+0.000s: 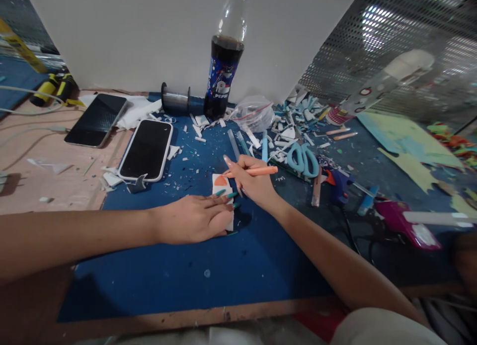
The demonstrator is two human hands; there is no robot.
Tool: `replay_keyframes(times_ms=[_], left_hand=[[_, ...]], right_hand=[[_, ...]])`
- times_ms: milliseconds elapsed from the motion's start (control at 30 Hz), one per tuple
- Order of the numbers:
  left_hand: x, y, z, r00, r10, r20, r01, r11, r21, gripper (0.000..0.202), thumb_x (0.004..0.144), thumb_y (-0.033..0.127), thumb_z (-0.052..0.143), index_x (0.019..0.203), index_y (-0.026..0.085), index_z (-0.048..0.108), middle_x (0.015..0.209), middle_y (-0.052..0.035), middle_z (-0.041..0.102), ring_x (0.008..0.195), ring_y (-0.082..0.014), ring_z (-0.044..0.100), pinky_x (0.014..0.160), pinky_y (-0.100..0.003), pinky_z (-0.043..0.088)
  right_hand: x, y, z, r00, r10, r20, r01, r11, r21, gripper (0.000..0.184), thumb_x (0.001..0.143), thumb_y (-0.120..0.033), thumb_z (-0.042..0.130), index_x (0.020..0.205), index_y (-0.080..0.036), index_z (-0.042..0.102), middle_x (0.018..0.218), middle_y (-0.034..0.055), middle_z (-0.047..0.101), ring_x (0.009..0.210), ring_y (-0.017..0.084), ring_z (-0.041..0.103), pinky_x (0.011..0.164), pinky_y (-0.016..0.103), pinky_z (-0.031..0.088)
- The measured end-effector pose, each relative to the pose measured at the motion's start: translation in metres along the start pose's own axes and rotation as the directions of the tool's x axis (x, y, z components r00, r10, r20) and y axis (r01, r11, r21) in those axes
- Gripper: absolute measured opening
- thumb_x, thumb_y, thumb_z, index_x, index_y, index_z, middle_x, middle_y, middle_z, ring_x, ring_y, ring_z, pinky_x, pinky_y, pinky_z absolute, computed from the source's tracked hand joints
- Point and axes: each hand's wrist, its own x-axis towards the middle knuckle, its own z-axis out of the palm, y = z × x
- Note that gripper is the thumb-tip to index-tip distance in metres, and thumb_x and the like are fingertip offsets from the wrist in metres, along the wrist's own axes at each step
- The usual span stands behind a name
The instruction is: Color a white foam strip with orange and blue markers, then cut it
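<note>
Head view: pressing a white strip (226, 187) flat on the desk (242, 275) beneath extended left fingers (216, 202), likely against slipping, while pinching an orange marker (261, 171) in the right fingers (246, 162), presumably for control, at the orange patch (220, 181) just beyond the left fingers.

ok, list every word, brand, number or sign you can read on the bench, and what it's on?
"PEPSI": blue printed label on the clear plastic bottle of dark liquid.
Too blurred to read: smaller print on that label; any print on the magenta plastic tool or the long yellow object at upper left.
No lettering legible on the slim orange marker.
</note>
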Motion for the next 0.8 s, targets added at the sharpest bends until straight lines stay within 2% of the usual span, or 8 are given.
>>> replay_keyframes(times_ms=[367,567,667,800], left_hand=[[-0.0004,-0.0003,0.0008,1.000,0.004,0.001,-0.004,1.000,0.005,0.026,0.093,0.025,0.036,0.091,0.005,0.052,0.095,-0.0162,0.067,0.098,-0.0243,0.063,0.080,-0.034,0.055],[-0.0001,0.0007,-0.0013,1.000,0.004,-0.012,-0.004,1.000,0.010,0.027,0.093,0.024,0.034,0.085,0.006,0.053,0.094,-0.0160,0.068,0.096,-0.0243,0.063,0.079,-0.034,0.056],[0.0009,0.0007,-0.0013,1.000,0.006,-0.021,-0.006,1.000,-0.001,0.026,0.093,0.023,0.035,0.085,0.006,0.053,0.092,-0.0160,0.068,0.095,-0.0247,0.063,0.079,-0.034,0.056],[0.0016,0.0001,-0.0003,1.000,0.003,-0.017,-0.003,1.000,-0.002,0.026,0.092,0.023,0.036,0.086,0.006,0.053,0.093,-0.0161,0.068,0.096,-0.0247,0.063,0.080,-0.034,0.056]], right_hand=[[0.0015,-0.0010,0.0009,1.000,-0.001,-0.013,0.000,1.000,-0.028,0.045,0.082,-0.043,0.054,0.050,-0.019,0.033,0.040,-0.0083,0.032,0.035,0.005,0.039,0.045,0.022,0.040],[0.0014,-0.0020,-0.0002,0.996,-0.012,0.084,0.015,0.999,-0.040,0.043,0.083,-0.043,0.052,0.052,-0.020,0.034,0.041,-0.0084,0.032,0.033,0.004,0.036,0.037,0.022,0.031],[0.0014,-0.0032,-0.0017,0.989,-0.037,0.146,0.044,0.998,-0.044,0.043,0.082,-0.043,0.054,0.050,-0.019,0.035,0.042,-0.0078,0.034,0.034,0.004,0.037,0.037,0.021,0.032],[0.0007,-0.0044,-0.0023,0.994,-0.004,0.108,0.001,1.000,0.027,0.043,0.082,-0.041,0.054,0.051,-0.019,0.035,0.039,-0.0085,0.035,0.031,0.004,0.037,0.033,0.020,0.032]])
